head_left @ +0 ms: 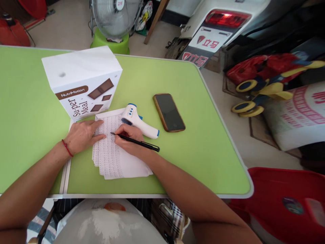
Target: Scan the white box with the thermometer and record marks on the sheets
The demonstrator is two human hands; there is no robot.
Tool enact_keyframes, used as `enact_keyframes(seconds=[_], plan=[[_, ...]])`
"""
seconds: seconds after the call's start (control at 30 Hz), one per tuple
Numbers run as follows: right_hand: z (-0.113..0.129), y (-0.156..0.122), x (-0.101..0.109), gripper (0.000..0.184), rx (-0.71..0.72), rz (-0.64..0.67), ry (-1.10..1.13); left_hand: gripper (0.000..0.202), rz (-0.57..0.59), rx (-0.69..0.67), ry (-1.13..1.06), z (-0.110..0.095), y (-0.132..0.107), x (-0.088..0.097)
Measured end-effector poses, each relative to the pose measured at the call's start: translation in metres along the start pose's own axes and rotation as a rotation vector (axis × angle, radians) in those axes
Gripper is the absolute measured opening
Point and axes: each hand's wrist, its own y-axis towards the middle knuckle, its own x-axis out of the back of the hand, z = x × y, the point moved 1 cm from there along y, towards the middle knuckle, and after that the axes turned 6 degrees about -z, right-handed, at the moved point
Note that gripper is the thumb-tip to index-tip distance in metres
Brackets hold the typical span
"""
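A stack of white papers point(114, 159) covered in small printed lines lies on the green table point(203, 142). My right hand point(129, 139) is closed around a black pen point(138, 142), its tip touching the paper. My left hand point(82, 135) lies flat on the papers' left edge, fingers stretched out, a red cord at the wrist. A white and blue infrared thermometer point(138, 121) rests just beyond my right hand, partly on the papers.
A white NutriMotion Super Meal box point(81, 81) stands behind my left hand. A dark phone point(169, 112) lies face up to the right of the thermometer. Beyond the table are a fan point(114, 17), a scooter's rear point(223, 23), a toy and a red tub point(286, 203).
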Motion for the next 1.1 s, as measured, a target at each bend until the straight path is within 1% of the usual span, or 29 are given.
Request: enact_keyframes(seconds=[0.33, 0.43, 0.5, 0.53, 0.6, 0.67, 0.73, 0.8, 0.87, 0.93, 0.97, 1.0, 1.03, 1.1], plan=[[-0.006, 0.000, 0.000, 0.009, 0.044, -0.016, -0.091, 0.050, -0.008, 0.002, -0.001, 0.000, -0.001, 0.000], [-0.008, 0.000, 0.001, 0.009, 0.160, 0.007, -0.154, 0.050, -0.019, -0.009, 0.018, 0.001, -0.001, -0.001], [-0.007, 0.001, 0.003, 0.010, 0.311, 0.058, -0.206, 0.049, -0.050, -0.034, 0.013, 0.002, -0.001, -0.002], [-0.007, 0.001, 0.005, 0.012, 0.402, 0.086, -0.245, 0.047, -0.084, -0.054, 0.000, 0.002, -0.001, -0.002], [-0.005, 0.002, 0.009, 0.018, 0.582, 0.145, -0.367, 0.041, -0.205, -0.096, -0.047, 0.003, -0.001, 0.000], [-0.003, 0.002, 0.012, 0.023, 0.713, 0.203, -0.504, 0.035, -0.389, -0.109, -0.096, 0.006, -0.004, 0.005], [-0.001, 0.000, 0.012, 0.026, 0.790, 0.274, -0.593, 0.031, -0.610, -0.085, -0.121, 0.011, -0.009, 0.011], [0.000, -0.001, 0.011, 0.027, 0.835, 0.315, -0.636, 0.032, -0.824, -0.011, -0.105, 0.018, -0.015, 0.017], [0.000, -0.002, 0.011, 0.029, 0.866, 0.332, -0.653, 0.049, -0.975, 0.154, -0.058, 0.026, -0.018, 0.021], [0.001, -0.001, 0.012, 0.030, 0.866, 0.329, -0.648, 0.075, -1.044, 0.344, -0.059, 0.031, -0.018, 0.023], [0.002, 0.000, 0.014, 0.031, 0.849, 0.314, -0.641, 0.086, -1.059, 0.391, -0.105, 0.033, -0.015, 0.022], [0.002, 0.001, 0.017, 0.031, 0.818, 0.285, -0.639, 0.094, -1.052, 0.388, -0.188, 0.033, -0.012, 0.021], [0.003, 0.003, 0.020, 0.030, 0.776, 0.240, -0.646, 0.098, -1.035, 0.346, -0.291, 0.033, -0.008, 0.020], [0.003, 0.006, 0.027, 0.028, 0.656, 0.119, -0.698, 0.103, -0.911, 0.235, -0.510, 0.034, 0.001, 0.016]])
